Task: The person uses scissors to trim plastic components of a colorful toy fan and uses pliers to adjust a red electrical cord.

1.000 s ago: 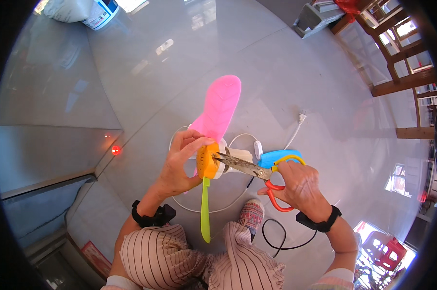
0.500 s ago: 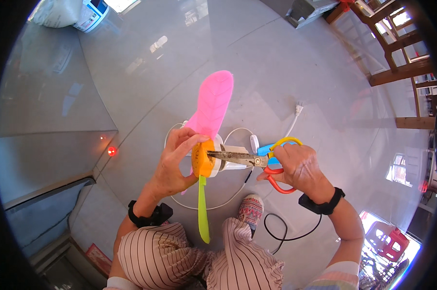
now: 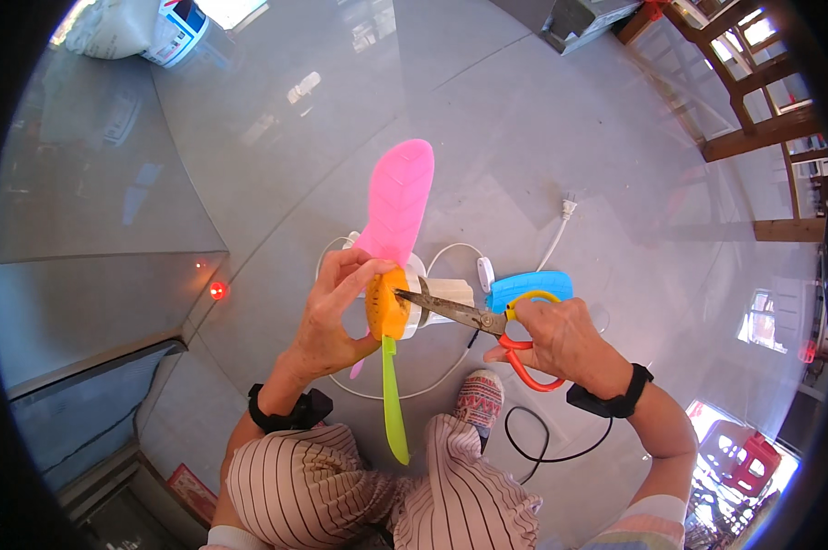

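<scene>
A small fan has an orange hub (image 3: 394, 307), a pink leaf-shaped blade (image 3: 402, 197), a green blade (image 3: 394, 403) seen nearly edge-on, and a white motor housing (image 3: 450, 295) behind. My left hand (image 3: 318, 316) grips the hub's rim, fingers at the pink blade's root and thumb near the green one. In my right hand (image 3: 565, 337) are scissors (image 3: 473, 314) with a yellow and a red handle loop. Their worn blade tips touch the hub's face near its middle. Whether the blue ribbed piece (image 3: 533, 286) behind the scissors joins the fan, I cannot tell.
A white cord with a plug (image 3: 568, 209) and an inline switch (image 3: 484, 273) runs over the grey floor. A black cable (image 3: 526, 449) loops beside my shoe (image 3: 481, 396). Wooden framework (image 3: 767, 137) stands at the right, a bucket (image 3: 175, 32) at the far left.
The fan has turned and tilted slightly in my left hand. My right hand has dropped a little, so the scissors slant down more to the right; more of the blue piece shows.
</scene>
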### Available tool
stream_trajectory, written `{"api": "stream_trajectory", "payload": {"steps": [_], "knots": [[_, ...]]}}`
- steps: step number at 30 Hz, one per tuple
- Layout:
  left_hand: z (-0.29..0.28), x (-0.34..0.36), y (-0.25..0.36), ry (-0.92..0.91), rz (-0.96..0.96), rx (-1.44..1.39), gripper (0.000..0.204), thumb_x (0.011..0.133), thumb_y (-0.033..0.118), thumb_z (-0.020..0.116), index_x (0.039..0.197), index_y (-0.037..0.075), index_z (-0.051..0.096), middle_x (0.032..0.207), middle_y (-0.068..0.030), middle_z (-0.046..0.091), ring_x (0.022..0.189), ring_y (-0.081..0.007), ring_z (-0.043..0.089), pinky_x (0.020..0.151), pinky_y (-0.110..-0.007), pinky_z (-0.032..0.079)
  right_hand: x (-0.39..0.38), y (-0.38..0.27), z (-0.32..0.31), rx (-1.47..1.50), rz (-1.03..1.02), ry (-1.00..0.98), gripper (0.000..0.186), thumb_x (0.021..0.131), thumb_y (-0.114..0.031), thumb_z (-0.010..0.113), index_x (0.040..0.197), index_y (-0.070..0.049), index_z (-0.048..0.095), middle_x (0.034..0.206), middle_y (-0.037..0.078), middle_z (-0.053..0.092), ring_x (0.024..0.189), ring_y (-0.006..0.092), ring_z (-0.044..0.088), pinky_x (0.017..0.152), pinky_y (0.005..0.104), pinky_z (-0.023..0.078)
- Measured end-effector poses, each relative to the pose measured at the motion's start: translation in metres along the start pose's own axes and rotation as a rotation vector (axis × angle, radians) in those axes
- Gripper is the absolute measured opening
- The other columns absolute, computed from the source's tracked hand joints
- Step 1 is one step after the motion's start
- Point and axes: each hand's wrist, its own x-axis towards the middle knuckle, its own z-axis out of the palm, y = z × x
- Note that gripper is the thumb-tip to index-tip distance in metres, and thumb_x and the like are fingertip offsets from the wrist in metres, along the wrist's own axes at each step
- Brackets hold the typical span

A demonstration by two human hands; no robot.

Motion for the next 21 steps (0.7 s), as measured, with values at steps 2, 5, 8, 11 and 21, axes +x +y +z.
{"api": "stream_trajectory", "payload": {"steps": [2,5,8,11,21], "knots": [[0.000,0.000,0.001,0.004,0.007,-0.011,0.065,0.053,-0.002,0.073,0.115,0.005,0.052,0.107,-0.0115,0.042,0.100,-0.0256,0.047,0.086,-0.034,0.044,-0.002,0.000,0.003,0.059,-0.041,0.041,0.058,0.066,-0.058,0.065,0.074,-0.002,0.052,0.049,0.006,0.046,0.041,0.0209,0.047,0.038,0.0301,0.035],[0.001,0.002,0.007,-0.033,0.047,0.068,0.064,0.054,-0.001,0.073,0.114,0.005,0.052,0.108,-0.0119,0.042,0.100,-0.0256,0.048,0.086,-0.034,0.044,-0.002,0.001,0.016,0.160,0.033,0.053,0.054,0.062,-0.055,0.069,0.065,-0.006,0.048,0.050,0.006,0.043,0.042,0.0231,0.046,0.039,0.0318,0.035],[0.002,-0.007,-0.003,0.020,-0.056,0.002,0.064,0.056,0.002,0.076,0.115,0.006,0.052,0.112,-0.0114,0.041,0.106,-0.0236,0.047,0.089,-0.030,0.044,-0.006,-0.004,0.012,0.119,0.066,0.064,0.053,0.060,-0.053,0.071,0.067,-0.005,0.049,0.052,0.007,0.045,0.044,0.0231,0.048,0.040,0.0309,0.036],[-0.001,-0.006,-0.009,0.039,-0.030,-0.009,0.066,0.056,0.001,0.075,0.117,0.004,0.050,0.114,-0.0118,0.039,0.106,-0.0236,0.047,0.091,-0.031,0.043,-0.009,-0.006,0.002,0.101,0.086,0.174,0.053,0.057,-0.052,0.073,0.070,-0.005,0.051,0.056,0.007,0.048,0.048,0.0235,0.050,0.041,0.0299,0.038],[0.005,0.000,-0.007,-0.027,-0.099,-0.098,0.076,0.057,-0.004,0.074,0.125,0.004,0.040,0.117,-0.0121,0.035,0.111,-0.0243,0.046,0.099,-0.036,0.038,-0.011,-0.005,0.004,-0.058,0.094,0.184,0.056,0.058,-0.056,0.071,0.075,-0.007,0.051,0.059,0.004,0.043,0.050,0.0189,0.048,0.042,0.0316,0.036]]}}
